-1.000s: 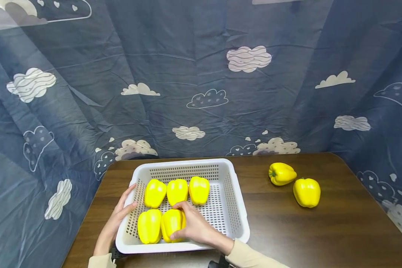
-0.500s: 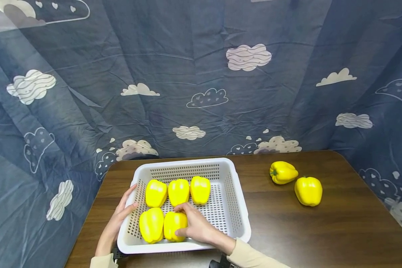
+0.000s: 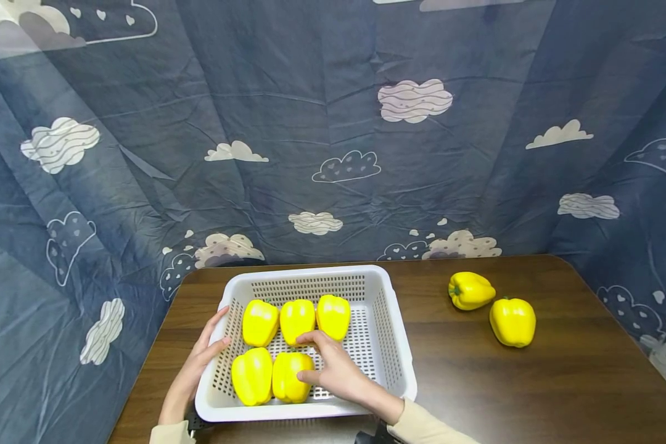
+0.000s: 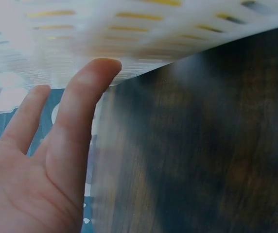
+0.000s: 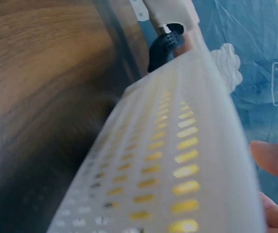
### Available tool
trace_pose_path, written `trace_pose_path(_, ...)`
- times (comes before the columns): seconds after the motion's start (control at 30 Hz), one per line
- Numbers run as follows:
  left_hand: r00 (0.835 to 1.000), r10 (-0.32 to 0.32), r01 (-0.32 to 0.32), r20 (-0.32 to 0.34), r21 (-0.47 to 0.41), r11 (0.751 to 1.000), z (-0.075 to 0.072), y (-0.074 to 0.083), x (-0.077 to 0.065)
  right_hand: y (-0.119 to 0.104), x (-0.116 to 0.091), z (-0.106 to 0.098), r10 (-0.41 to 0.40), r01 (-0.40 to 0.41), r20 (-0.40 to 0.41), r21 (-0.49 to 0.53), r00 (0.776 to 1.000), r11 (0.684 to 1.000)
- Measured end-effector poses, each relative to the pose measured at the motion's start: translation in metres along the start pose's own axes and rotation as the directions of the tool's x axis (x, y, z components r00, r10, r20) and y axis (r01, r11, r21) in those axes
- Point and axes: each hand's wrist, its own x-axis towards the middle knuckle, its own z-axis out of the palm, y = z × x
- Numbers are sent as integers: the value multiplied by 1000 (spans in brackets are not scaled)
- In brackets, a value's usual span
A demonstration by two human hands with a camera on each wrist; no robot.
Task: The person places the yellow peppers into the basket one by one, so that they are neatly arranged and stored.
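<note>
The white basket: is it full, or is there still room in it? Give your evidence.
Not full. The white basket holds five yellow peppers along its left side, and bare perforated floor shows on the right. Two more peppers lie on the table.

The left hand (image 3: 200, 364) lies flat with fingers straight and spread, while the right hand (image 3: 333, 370) reaches forward, fingers loosely curved, thumb out.
</note>
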Motion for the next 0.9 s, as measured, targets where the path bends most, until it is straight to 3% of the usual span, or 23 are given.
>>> trace_pose_path(0.37,1000,4,-4,4,-3,1000,0,0,0,0,-7,-28,-45,50,-43,137,998,989)
trace_pose_path(0.9,1000,-13,13,-6,-13,1000,-1,-1,1,12,-13,-72,-17,42,-124,203,992,978)
